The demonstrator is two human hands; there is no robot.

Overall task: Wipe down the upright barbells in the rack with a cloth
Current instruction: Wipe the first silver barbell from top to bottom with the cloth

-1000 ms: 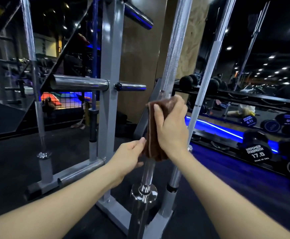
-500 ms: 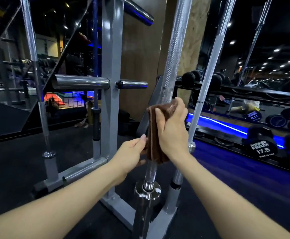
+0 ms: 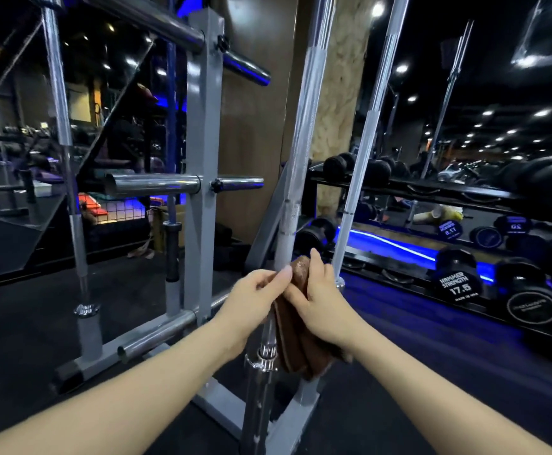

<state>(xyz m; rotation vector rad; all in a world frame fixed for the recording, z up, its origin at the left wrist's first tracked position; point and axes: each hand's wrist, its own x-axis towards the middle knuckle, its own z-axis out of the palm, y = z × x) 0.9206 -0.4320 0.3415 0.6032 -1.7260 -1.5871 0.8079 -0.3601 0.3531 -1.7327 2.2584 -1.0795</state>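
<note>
Dark gym, black rubber floor (image 3: 21, 323). Wood-panel wall (image 3: 255, 126) at centre w/ a rough chipboard pillar (image 3: 340, 93) beside it. Right: black dumbbell shelves (image 3: 432, 192) w/ a blue LED strip (image 3: 393, 246) underneath; one dumbbell (image 3: 458, 284) marked 17.5. Round ceiling lights (image 3: 485, 113) overhead on the right. Left: more gym gear, too dim to make out.

barbell (image 3: 296, 152) top cut off by frame; shaft hidden behind cloth (image 3: 296, 336) and hands.

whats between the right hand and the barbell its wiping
The brown cloth: in the head view the right hand grips it around the near barbell.
</note>
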